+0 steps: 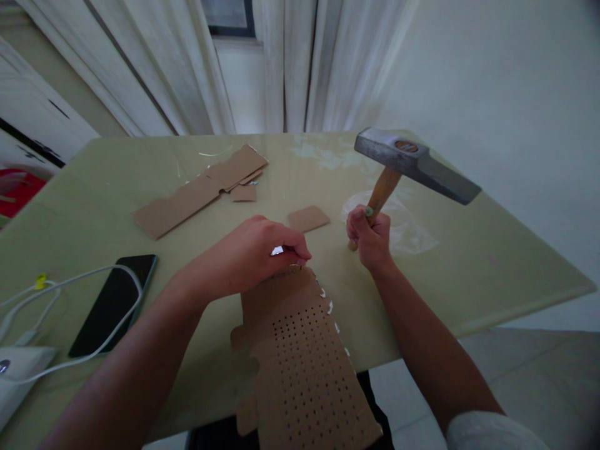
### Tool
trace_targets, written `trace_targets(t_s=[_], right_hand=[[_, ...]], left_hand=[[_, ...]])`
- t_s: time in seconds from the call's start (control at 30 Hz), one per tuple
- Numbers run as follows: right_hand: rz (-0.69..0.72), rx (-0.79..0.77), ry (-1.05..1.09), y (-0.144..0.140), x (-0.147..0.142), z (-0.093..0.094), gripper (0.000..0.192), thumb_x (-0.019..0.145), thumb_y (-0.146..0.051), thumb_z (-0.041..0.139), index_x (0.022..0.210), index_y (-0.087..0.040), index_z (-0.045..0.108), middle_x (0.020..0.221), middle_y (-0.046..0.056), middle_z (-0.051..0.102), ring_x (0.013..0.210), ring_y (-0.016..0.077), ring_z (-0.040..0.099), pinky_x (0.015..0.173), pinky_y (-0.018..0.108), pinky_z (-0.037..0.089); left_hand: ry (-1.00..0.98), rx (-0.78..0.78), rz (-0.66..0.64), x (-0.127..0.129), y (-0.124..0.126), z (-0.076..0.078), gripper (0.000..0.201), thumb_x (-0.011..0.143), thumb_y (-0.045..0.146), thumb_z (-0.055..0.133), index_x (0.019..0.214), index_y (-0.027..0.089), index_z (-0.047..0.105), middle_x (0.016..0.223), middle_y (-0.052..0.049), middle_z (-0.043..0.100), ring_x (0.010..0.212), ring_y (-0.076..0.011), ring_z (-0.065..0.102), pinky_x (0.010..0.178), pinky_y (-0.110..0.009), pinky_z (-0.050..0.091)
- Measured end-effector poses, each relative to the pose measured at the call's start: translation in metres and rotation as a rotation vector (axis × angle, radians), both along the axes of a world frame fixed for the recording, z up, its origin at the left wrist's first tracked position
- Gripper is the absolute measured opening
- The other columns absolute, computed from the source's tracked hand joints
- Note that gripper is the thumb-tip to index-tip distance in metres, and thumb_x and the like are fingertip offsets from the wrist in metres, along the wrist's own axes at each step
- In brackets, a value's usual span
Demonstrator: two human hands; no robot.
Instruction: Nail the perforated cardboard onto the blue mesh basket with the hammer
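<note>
My right hand (371,236) is wrapped round the wooden handle of a hammer (412,156), whose grey metal head is raised above the table. My left hand (262,250) is closed in a pinch at the far edge of a perforated cardboard piece (314,356). What lies between its thumb and forefinger is too small to make out; a bright shiny spot shows in the gap behind the fingertips. Rows of small holes cover much of the cardboard, and white torn bits line its right edge. Its near end hangs past the table's front edge.
Cardboard strips (201,194) lie towards the back left, a small cardboard piece (308,218) beyond my left hand. Clear plastic film (407,231) lies beside my right hand. At left are a phone (112,306), a white cable (134,278) and a white power strip (23,381).
</note>
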State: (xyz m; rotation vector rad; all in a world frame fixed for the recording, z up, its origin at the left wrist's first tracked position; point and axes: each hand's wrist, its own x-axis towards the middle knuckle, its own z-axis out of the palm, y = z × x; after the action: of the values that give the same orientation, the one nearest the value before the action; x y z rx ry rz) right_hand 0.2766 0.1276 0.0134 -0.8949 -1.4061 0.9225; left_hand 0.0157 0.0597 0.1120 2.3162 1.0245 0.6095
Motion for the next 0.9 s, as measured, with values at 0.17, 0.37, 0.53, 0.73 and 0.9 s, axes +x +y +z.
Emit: trace_targets(t_s=[0.17,0.37,0.53,0.73,0.9], right_hand=[[0.018,-0.005,0.023,0.0015,0.0003,-0.0015,0.070,0.092,-0.076,0.077,0.058,-0.025,0.042,0.052,-0.007,0.037,0.045,0.0088,0.029,0.043,0.029,0.020],[0.017,-0.011,0.004,0.0025,0.0008,-0.0031,0.070,0.090,-0.079,0.076,0.059,-0.025,0.044,0.051,-0.007,0.037,0.045,0.0089,0.029,0.042,0.029,0.020],[0.015,-0.003,-0.010,0.0012,0.0001,-0.0011,0.071,0.091,-0.079,0.075,0.058,-0.025,0.042,0.051,-0.007,0.037,0.045,0.0087,0.030,0.043,0.029,0.020],[0.036,-0.006,0.011,0.0032,0.0008,-0.0013,0.070,0.090,-0.078,0.076,0.059,-0.025,0.042,0.051,-0.008,0.036,0.045,0.0083,0.029,0.042,0.028,0.019],[0.030,0.018,0.013,0.0037,0.0012,-0.0047,0.069,0.091,-0.077,0.076,0.059,-0.025,0.043,0.052,-0.008,0.037,0.045,0.0083,0.030,0.042,0.028,0.022]], left_hand=[[-0.038,0.000,-0.031,-0.0006,0.0006,0.0007,0.012,0.096,0.015,0.078,0.095,0.023,0.086,0.088,0.001,0.087,0.077,-0.0137,0.080,0.074,-0.023,0.053],[-0.067,-0.021,-0.038,-0.0009,0.0010,0.0007,0.010,0.096,0.018,0.079,0.095,0.023,0.087,0.090,-0.001,0.088,0.079,-0.0153,0.081,0.075,-0.024,0.057],[-0.084,-0.044,-0.014,-0.0008,0.0012,-0.0006,0.010,0.094,0.017,0.080,0.093,0.024,0.088,0.089,-0.001,0.088,0.077,-0.0162,0.081,0.076,-0.024,0.058],[-0.075,-0.091,-0.019,-0.0003,0.0011,-0.0019,0.011,0.096,0.016,0.078,0.095,0.023,0.086,0.092,0.001,0.088,0.082,-0.0149,0.082,0.076,-0.022,0.057],[-0.054,-0.094,0.013,0.0036,-0.0051,-0.0062,0.014,0.098,0.017,0.075,0.103,0.024,0.086,0.097,0.000,0.088,0.085,-0.0152,0.081,0.078,-0.023,0.058]])
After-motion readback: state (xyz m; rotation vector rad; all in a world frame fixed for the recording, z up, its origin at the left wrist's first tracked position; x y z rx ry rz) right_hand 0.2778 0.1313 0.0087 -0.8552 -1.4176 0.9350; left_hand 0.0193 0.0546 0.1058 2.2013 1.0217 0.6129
